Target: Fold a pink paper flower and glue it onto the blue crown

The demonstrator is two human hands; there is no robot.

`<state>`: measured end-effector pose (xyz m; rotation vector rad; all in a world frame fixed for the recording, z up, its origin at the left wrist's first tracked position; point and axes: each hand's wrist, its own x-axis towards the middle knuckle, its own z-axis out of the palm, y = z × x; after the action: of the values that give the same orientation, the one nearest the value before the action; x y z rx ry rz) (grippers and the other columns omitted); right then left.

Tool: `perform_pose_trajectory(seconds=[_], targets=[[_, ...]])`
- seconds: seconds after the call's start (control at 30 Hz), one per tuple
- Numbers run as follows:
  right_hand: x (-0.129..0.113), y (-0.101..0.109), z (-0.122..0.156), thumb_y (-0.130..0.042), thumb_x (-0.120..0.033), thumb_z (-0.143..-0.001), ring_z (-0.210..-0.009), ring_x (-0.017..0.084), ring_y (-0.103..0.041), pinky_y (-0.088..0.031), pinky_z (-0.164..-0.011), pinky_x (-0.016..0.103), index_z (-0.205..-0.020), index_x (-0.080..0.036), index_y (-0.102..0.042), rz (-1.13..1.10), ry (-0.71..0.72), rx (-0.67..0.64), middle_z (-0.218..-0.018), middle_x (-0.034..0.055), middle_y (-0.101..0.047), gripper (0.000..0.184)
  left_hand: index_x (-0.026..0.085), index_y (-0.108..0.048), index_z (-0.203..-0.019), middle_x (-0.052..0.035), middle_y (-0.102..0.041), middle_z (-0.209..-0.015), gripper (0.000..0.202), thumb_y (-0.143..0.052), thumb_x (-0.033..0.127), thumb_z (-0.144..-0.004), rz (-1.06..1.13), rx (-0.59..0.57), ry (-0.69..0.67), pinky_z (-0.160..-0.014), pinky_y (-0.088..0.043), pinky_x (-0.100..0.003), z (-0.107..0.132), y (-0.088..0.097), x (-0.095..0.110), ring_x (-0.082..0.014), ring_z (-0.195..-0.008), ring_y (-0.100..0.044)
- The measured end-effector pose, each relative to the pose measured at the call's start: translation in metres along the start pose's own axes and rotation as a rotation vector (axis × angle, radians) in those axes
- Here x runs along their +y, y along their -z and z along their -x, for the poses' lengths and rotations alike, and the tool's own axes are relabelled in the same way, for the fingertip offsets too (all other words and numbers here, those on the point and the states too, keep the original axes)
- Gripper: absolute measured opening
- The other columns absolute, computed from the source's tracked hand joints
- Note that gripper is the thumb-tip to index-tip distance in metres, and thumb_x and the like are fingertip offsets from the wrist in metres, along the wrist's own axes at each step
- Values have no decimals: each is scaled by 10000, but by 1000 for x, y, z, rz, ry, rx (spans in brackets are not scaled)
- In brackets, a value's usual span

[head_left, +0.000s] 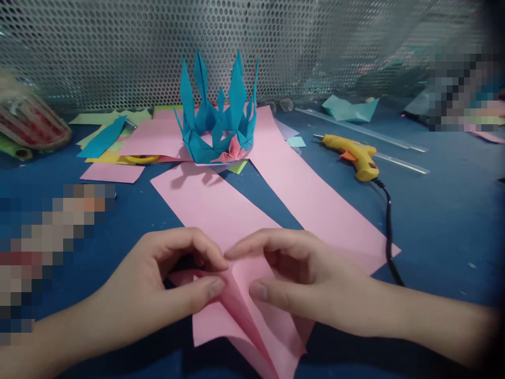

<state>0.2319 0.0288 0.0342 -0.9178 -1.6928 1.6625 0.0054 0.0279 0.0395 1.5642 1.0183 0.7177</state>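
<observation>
Between my hands is a folded sheet of pink paper [252, 316] with creases and flaps standing up from it. My left hand [173, 273] pinches its upper left part, thumb and index finger near the top of the central fold. From the other side my right hand [295, 273] grips the paper, its thumb on the right flap and index fingertip at the upper edge. The two index fingertips nearly meet. Beyond them stands a blue folded-paper crown [199, 150] with tall points and a small pink paper flower [232, 151] at its front.
Long pink paper strips [311, 179] lie under and beyond my hands. At right rests a yellow glue gun [349, 152] with a black cord [389, 226], near clear glue sticks [363, 129]. Paper scraps [112, 172] and a jar [31, 116] are at left. A perforated metal panel [158, 52] stands behind.
</observation>
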Motion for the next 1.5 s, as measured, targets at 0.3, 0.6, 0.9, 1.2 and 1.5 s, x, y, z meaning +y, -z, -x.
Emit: perform_pose_trajectory(seconds=[0.3, 0.6, 0.9, 1.2, 1.5], targets=[[1, -7, -1, -808, -168, -759, -709, 73, -616, -506, -666, 160, -798, -185, -687, -223, -112, 24, -765, -38, -684, 128, 295, -786, -724, 57, -700, -650, 162, -764, 135, -724, -22, 26, -32, -529, -468, -127, -1, -7, 4, -66, -561, -613], [0, -10, 3, -748, -194, -775, -708, 108, -664, -539, -672, 198, -784, -190, -693, -62, -95, 67, -767, -5, -725, 56, 273, -762, -698, 53, -683, -648, 132, -761, 145, -729, -55, 25, -41, -498, -435, -153, -1, -11, 2, -78, -560, -590], [-2, -10, 3, -691, -131, -775, -652, 86, -631, -505, -600, 170, -770, -189, -682, -12, -62, 51, -729, -26, -708, 59, 272, -722, -626, 62, -652, -631, 126, -749, 205, -730, -44, 23, 68, -616, -477, -182, 1, -16, 9, -87, -572, -563], [-1, -9, 1, -713, -197, -800, -612, 92, -598, -467, -534, 191, -766, -192, -666, -23, -41, 119, -688, -26, -667, 59, 264, -680, -688, 68, -652, -666, 119, -725, 247, -797, -131, 23, 17, -605, -495, -172, -1, -10, 6, -100, -618, -611], [4, -3, -3, -671, -190, -849, -638, 111, -598, -470, -559, 220, -804, -199, -665, 197, 113, 314, -733, -14, -672, 46, 323, -652, -979, 90, -719, -886, 193, -744, 269, -819, -519, -139, -385, -686, -475, -197, 12, -8, 4, -98, -741, -640]])
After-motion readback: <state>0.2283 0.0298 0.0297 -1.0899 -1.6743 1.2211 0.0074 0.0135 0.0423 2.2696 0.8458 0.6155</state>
